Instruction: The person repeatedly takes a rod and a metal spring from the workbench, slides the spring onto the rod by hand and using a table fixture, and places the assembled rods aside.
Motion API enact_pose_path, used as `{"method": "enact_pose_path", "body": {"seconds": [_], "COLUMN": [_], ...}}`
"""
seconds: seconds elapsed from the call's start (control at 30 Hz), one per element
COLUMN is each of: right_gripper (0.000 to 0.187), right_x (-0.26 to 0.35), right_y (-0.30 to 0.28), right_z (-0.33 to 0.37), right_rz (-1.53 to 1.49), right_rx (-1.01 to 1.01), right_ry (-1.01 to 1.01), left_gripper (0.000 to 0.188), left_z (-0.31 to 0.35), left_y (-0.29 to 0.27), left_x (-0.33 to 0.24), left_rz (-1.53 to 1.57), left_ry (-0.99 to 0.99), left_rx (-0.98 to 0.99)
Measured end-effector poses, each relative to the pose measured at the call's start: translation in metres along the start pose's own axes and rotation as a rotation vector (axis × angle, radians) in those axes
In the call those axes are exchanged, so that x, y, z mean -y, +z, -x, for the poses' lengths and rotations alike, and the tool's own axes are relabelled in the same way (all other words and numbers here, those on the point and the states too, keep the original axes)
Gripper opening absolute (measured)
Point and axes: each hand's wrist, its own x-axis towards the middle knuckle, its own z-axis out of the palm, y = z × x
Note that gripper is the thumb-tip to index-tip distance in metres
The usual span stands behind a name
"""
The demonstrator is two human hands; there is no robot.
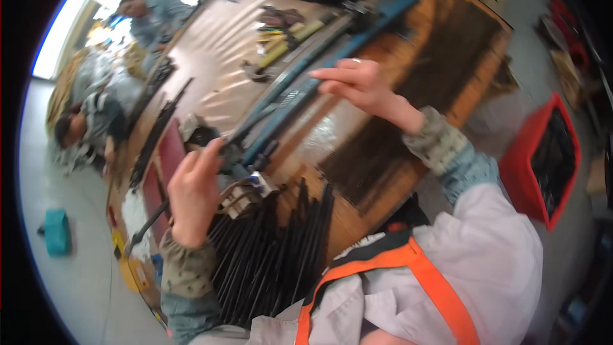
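Note:
My left hand (195, 195) is above the near end of a long blue metal frame with rails (281, 121). Its fingers are curled together, and what they hold, if anything, is hidden. Over the middle of the frame is my right hand (364, 86), fingers pressed together and pointing left; anything thin between them is lost in the blur. A small metal fixture with a white block (246, 195) sits by the near end, below my left hand. Many slim black rods (274, 255) lie in a bundle close to my body.
A dark, ridged sheet or row of strips (421, 108) covers the wooden tabletop (294, 182) at right. A red bin with a black liner (543, 160) stands on the floor at right. Two people (153, 16) work beyond the table at left. A teal box (56, 233) is on the floor.

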Motion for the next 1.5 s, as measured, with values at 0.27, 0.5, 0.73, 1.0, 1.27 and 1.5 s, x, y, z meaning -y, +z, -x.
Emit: {"method": "enact_pose_path", "body": {"seconds": [0.27, 0.5, 0.73, 1.0, 1.27, 1.5], "right_gripper": [0.032, 0.025, 0.021, 0.024, 0.029, 0.017], "right_x": [-0.013, 0.024, 0.078, 0.095, 0.088, 0.080], "right_y": [0.026, 0.123, 0.239, 0.264, 0.268, 0.257], "right_z": [0.004, -0.039, -0.096, -0.113, -0.109, -0.107], "right_rz": [0.344, -0.121, -0.354, -0.145, -0.110, 0.163], "right_rx": [-0.066, 0.327, 0.470, 0.713, 0.706, 0.452], "right_ry": [-0.159, 0.195, -0.166, -0.241, -0.259, -0.647], "left_gripper": [0.027, 0.019, 0.025, 0.025, 0.024, 0.023], "left_z": [0.043, 0.089, 0.182, 0.229, 0.225, 0.222], "left_y": [-0.015, -0.051, -0.075, -0.061, -0.054, -0.056], "left_x": [0.047, 0.074, 0.087, 0.096, 0.106, 0.111], "left_rz": [-0.017, -0.098, -0.100, -0.038, -0.058, -0.054], "left_ry": [-0.071, -0.311, -0.476, -0.670, -0.631, -0.646], "left_rx": [-0.169, -0.330, -0.360, -0.337, -0.333, -0.323]}}
